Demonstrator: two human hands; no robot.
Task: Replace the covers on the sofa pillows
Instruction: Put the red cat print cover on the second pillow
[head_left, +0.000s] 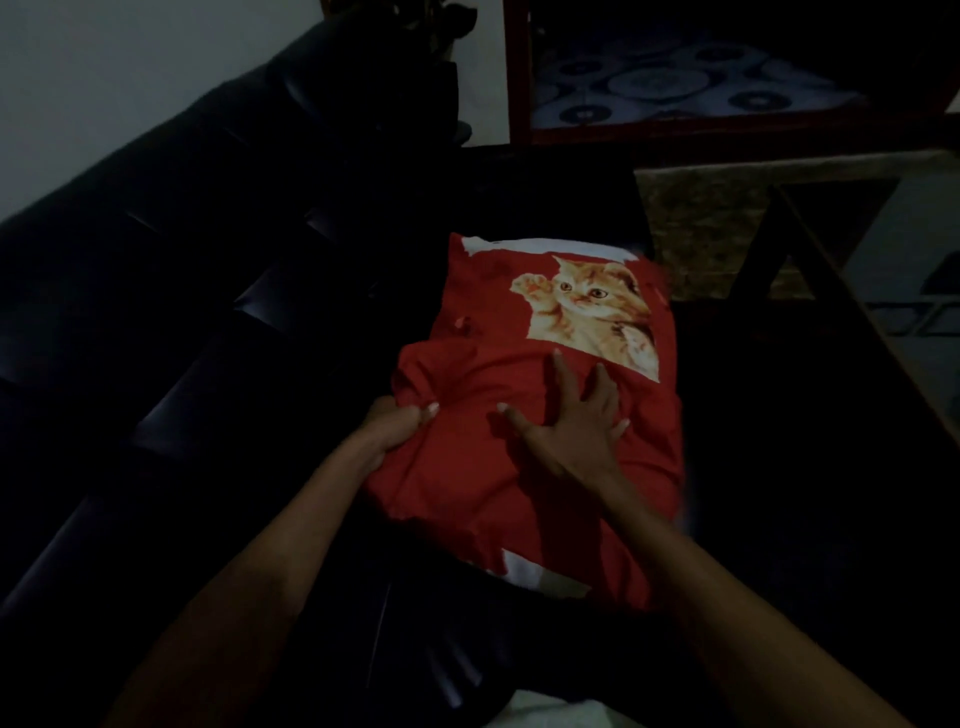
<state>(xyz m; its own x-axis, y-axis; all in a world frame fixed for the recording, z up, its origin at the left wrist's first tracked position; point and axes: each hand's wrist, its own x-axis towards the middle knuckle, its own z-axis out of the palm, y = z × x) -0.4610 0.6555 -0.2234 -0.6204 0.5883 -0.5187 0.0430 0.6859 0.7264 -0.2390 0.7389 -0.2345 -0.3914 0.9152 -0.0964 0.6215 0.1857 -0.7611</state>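
Left hand (397, 428): reaches in from the lower left, forearm bare, fingers and thumb curled round a bunched fold at the left edge of the red fabric pillow cover with a printed orange kitten (524, 395).
Right hand (566, 426): comes in from the lower right, lies palm down on the middle of the cover, fingers straight and spread, tips pointing toward the kitten print; it holds nothing.
Cover: lies on the seat of the dark leather-look sofa (171, 291), wrinkled and bunched toward the person, flatter at the far end where the kitten sits.
Inside the cover: the white pillow (540, 244) shows as a pale strip at the far edge and again as a pale patch at the near edge, so both ends are uncovered.
Sofa: its tufted back runs along the left side, very dark in the dim light.
Beyond: a patterned blue and white rug (675, 88) lies on the floor behind a dark red frame.
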